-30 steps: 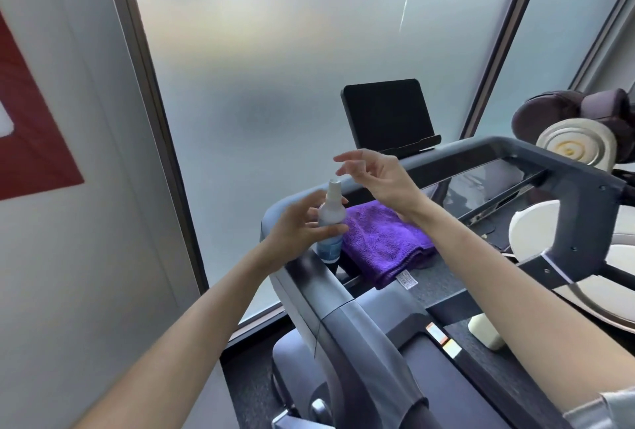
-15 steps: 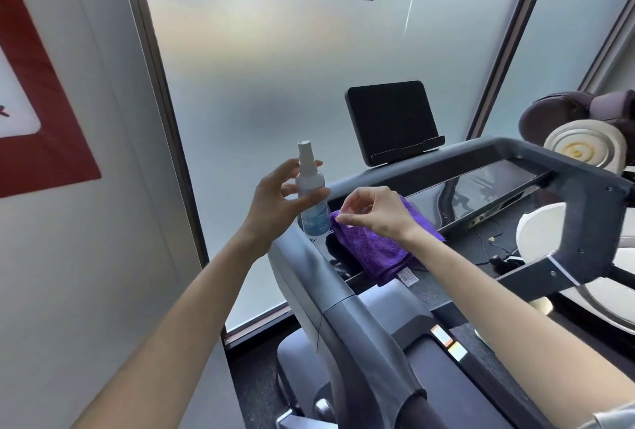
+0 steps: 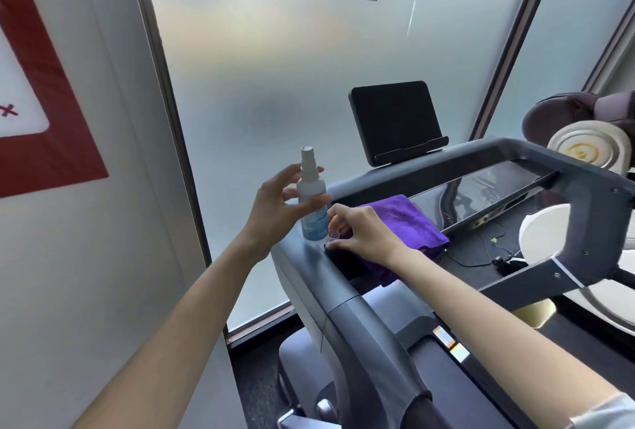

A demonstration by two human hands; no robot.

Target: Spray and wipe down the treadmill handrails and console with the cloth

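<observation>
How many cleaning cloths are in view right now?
1: the purple cloth lies folded on the treadmill console, beside the right hand. Others may be hidden.

left: wall (image 3: 86, 256) near | front: tablet (image 3: 395, 122) blocks, glass (image 3: 292, 85) behind | right: handrail (image 3: 515, 150) bars | above cloth (image 3: 405, 222): open

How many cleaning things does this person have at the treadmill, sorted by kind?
Spray bottles: 1, the spray bottle held in the left hand
Clear caps: 1, the clear cap pinched by the right hand
Cloths: 1, the purple cloth
Total: 3
</observation>
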